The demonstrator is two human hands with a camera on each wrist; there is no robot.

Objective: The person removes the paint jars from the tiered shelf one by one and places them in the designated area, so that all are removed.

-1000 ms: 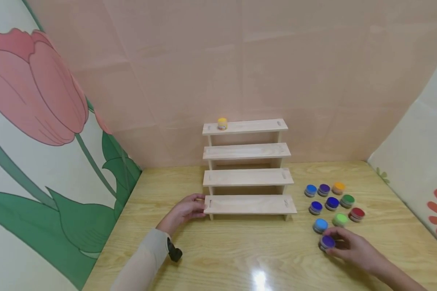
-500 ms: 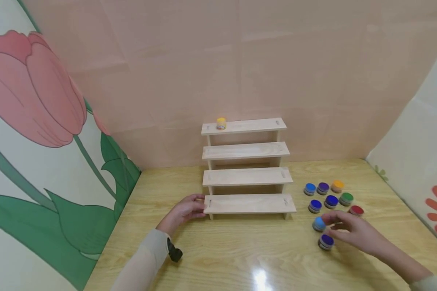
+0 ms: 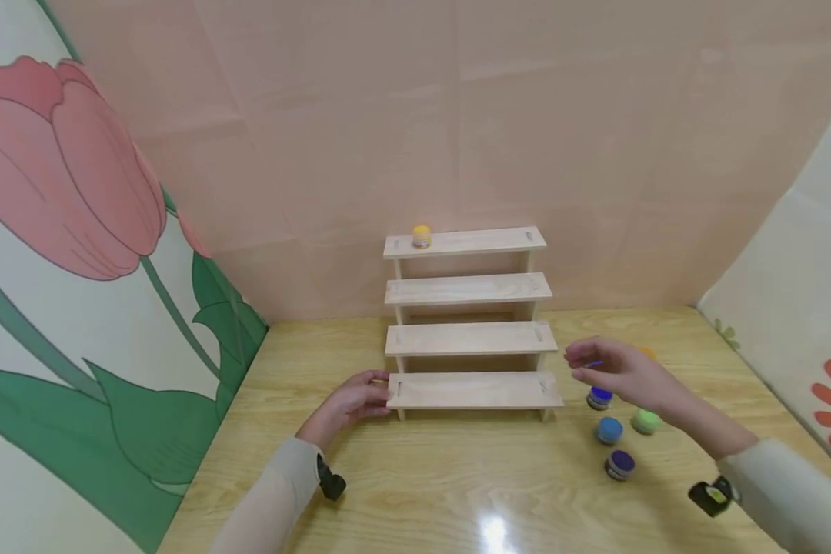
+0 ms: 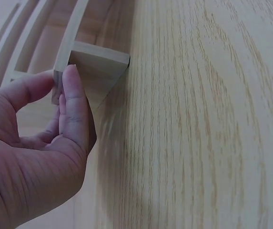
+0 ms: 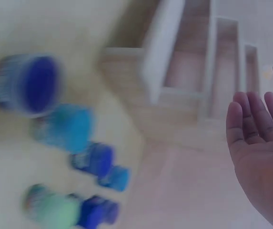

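A pale wooden four-tier shelf stand [image 3: 472,338] stands on the table against the back wall. My left hand [image 3: 348,403] pinches the left end of its lowest board. In the left wrist view, the thumb and fingers of that hand [image 4: 41,167] lie on either side of the board's end [image 4: 57,88]. My right hand [image 3: 619,375] hovers over the small paint jars, right of the stand, with fingers loosely bent and nothing held. The right wrist view shows that palm [image 5: 265,162] bare. A yellow-lidded jar [image 3: 422,236] sits on the top tier, toward the left.
Jars with purple [image 3: 619,465], light blue [image 3: 609,430], dark blue [image 3: 599,397] and light green [image 3: 645,422] lids stand on the table [image 3: 457,477]. An orange lid [image 3: 646,352] peeks out behind my right hand, which hides several others. A flowered wall covering [image 3: 76,192] borders the left side.
My right hand has left the purple-lidded jar, passed over the light blue one and moved away from me, leftward toward the stand. My left hand has stayed on the board.
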